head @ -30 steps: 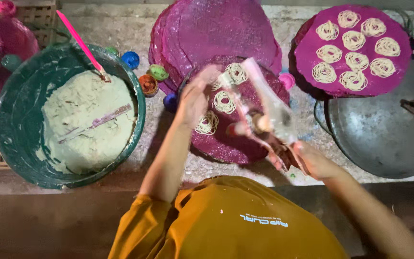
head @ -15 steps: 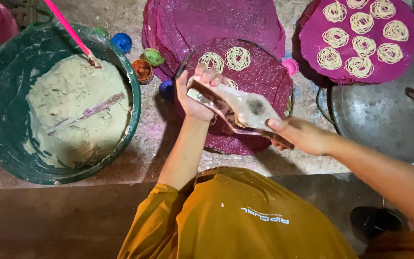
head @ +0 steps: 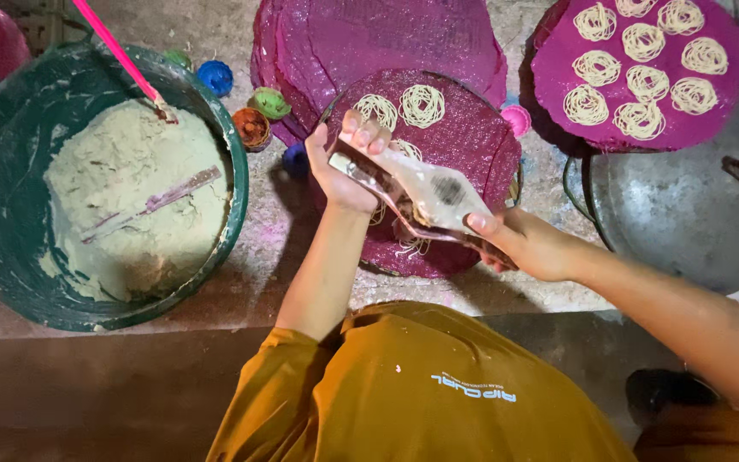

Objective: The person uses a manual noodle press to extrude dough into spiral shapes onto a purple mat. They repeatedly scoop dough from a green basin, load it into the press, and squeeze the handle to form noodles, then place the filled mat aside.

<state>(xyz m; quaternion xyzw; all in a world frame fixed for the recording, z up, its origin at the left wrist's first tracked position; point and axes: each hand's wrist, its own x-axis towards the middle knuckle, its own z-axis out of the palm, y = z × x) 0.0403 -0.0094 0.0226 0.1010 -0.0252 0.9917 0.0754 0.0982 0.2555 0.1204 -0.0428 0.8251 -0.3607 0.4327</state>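
Head view: both my hands, left hand (head: pixel 344 167) and right hand (head: pixel 519 244), have swung the dough-smeared metal noodle press (head: pixel 421 192) level, each grip clamped on it, over the round purple woven mat (head: pixel 472 137).

Left hand (head: pixel 345 167) at frame centre, palm up toward camera, fingers curled closed around grasp, fingertips (head: pixel 368 135) pointing to upper frame. Left forearm bare, runs straight down frame to elbow at orange sleeve, lower centre. Right hand (head: pixel 523 244) right of centre, thumb on top, fingers wrapped under, gripping. Right forearm bare, extends diagonally to lower right edge. Hands near each other, not touching.
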